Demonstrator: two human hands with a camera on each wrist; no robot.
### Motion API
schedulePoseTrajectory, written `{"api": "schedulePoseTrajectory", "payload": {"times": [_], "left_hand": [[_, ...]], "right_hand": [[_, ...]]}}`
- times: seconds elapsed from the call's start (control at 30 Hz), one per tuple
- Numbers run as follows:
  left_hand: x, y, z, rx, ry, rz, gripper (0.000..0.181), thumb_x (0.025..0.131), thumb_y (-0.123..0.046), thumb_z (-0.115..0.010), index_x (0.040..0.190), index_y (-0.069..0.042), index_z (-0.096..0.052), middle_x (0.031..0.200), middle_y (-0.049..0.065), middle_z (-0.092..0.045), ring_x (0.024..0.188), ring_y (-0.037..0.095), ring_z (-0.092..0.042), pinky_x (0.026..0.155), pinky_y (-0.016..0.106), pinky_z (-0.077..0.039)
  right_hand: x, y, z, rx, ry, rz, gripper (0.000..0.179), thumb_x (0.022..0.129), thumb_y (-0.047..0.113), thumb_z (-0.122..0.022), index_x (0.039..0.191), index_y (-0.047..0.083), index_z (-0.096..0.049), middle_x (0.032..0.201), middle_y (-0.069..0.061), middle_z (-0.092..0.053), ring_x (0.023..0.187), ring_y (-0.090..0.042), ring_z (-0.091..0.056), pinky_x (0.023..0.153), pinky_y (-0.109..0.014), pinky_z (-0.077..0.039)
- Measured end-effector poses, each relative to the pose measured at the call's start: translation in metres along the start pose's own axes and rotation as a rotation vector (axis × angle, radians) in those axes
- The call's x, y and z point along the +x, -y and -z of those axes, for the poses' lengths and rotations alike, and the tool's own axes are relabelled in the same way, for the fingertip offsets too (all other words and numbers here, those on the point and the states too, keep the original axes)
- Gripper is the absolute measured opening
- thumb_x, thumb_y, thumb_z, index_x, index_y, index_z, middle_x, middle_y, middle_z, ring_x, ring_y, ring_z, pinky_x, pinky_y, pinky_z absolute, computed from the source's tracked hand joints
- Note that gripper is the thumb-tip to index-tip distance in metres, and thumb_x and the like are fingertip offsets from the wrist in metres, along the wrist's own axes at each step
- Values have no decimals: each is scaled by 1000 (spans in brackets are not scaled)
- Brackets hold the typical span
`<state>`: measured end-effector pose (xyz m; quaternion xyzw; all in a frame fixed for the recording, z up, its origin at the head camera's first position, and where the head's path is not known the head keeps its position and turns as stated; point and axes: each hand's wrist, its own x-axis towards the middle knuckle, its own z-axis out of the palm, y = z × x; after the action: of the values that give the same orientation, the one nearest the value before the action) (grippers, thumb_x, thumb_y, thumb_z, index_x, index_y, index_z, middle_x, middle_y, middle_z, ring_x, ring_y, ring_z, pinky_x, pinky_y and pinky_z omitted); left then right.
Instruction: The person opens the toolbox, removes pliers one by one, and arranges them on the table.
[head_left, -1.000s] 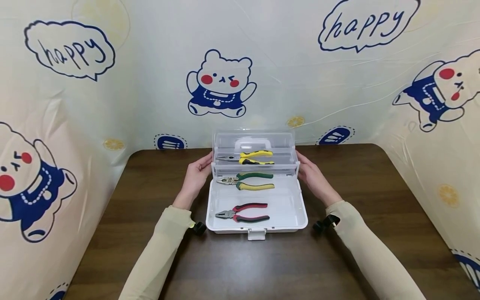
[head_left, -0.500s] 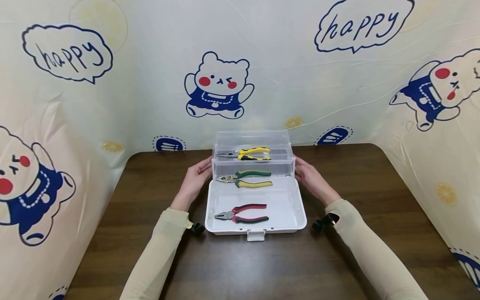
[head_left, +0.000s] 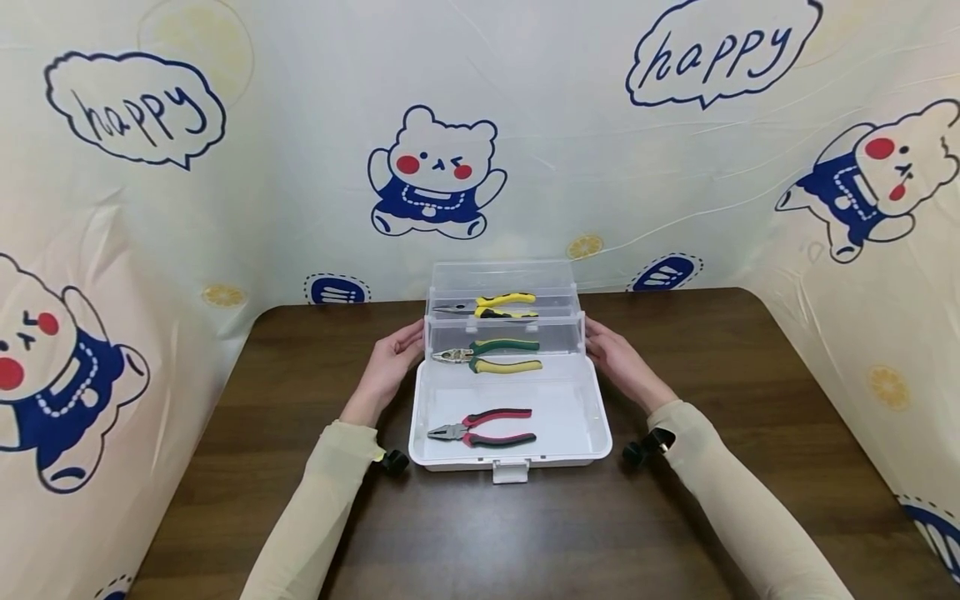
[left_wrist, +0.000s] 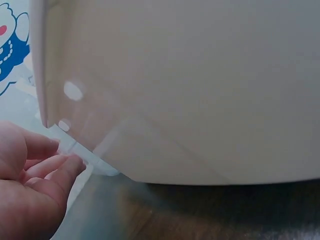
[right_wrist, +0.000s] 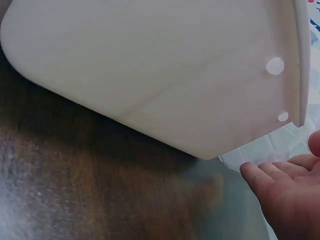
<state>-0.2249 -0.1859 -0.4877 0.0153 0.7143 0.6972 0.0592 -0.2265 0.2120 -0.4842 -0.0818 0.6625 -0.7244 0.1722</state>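
A white toolbox (head_left: 590, 433) stands on the table with its clear plastic lid (head_left: 502, 275) raised at the back. Inside its base lie pliers with red and black handles (head_left: 501, 413). Farther back are pliers with green and yellow handles (head_left: 506, 367), partly seen through clear plastic. Yellow and black long-nose pliers (head_left: 506, 299) rest in the raised clear part. My left hand (head_left: 390, 362) is at the back left corner, its thumb and fingers pinching the clear plastic (left_wrist: 105, 165). At the back right corner, my right hand (head_left: 618, 358) touches the lid with nearly straight fingers (right_wrist: 255, 175).
The dark wooden table (head_left: 495, 542) reaches back to a printed cloth (head_left: 315, 200) that hangs behind and on both sides. A latch (head_left: 511, 472) sticks out at the toolbox's front edge. Black cameras (head_left: 393, 462) sit at both wrists.
The clear lid has tilted farther back and its handle no longer shows. Both hands have stayed beside it, the right one shifting slightly inward. The pliers in the base lie as before.
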Motion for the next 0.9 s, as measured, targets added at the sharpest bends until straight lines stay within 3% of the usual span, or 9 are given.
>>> {"api": "schedulePoseTrajectory", "payload": {"times": [0.33, 0.63, 0.73, 0.9], "left_hand": [[-8, 3, 1, -47, -25, 51, 49, 108, -12, -57, 154, 1, -47, 154, 20, -52, 137, 24, -55, 102, 25, -51], [-32, -4, 0, 6, -99, 15, 40, 108, -12, -58, 143, 9, -57, 141, 29, -60, 105, 2, -68, 94, 22, -54], [-45, -8, -3, 49, -131, -9, 37, 108, -11, -58, 138, 9, -60, 137, 30, -62, 107, 10, -69, 93, 22, -55], [-64, -10, -6, 206, -154, -8, 34, 107, -16, -62, 132, 5, -68, 130, 25, -69, 111, 28, -68, 86, 17, -55]], "right_hand": [[-14, -3, 5, -69, -25, -8, 57, 116, 25, -31, 166, 1, -16, 171, -19, -21, 155, -34, -27, 124, -51, -24], [-38, 2, 14, -249, -93, 77, 56, 115, 27, -38, 157, -10, -32, 156, -31, -43, 141, -44, -47, 112, -42, -44], [-45, 2, 14, -321, -118, 123, 53, 115, 26, -40, 152, -12, -40, 149, -33, -51, 135, -47, -53, 108, -36, -49], [-55, 4, 12, -442, -180, 186, 44, 113, 22, -47, 143, -9, -53, 136, -34, -61, 123, -47, -62, 98, -30, -55]]}}
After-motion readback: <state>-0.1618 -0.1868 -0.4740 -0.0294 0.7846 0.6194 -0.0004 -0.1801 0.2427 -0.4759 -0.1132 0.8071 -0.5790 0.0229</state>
